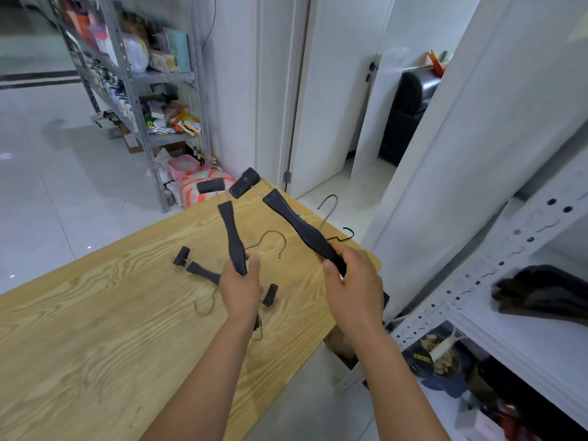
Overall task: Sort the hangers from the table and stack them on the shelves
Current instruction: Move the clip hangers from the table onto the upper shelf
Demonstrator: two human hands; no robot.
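My left hand (241, 289) grips the lower end of a black clip hanger (231, 232), held upright above the wooden table (95, 329); its metal hook curves off to the right. My right hand (353, 288) grips a second black clip hanger (300, 226), tilted up and to the left, its clip near the first hanger's clip. A third black hanger (199, 270) lies flat on the table, partly hidden under my left hand. A thin black wire hanger (342, 237) lies near the table's far right corner. Dark hangers (541, 292) are stacked on the white shelf (521, 338) at the right.
A grey metal rack (136, 90) full of packets and boxes stands at the back left. A pink box and a patterned bag sit on the floor beyond the table. A white door stands open straight ahead. Lower shelf levels at the right hold containers and bags.
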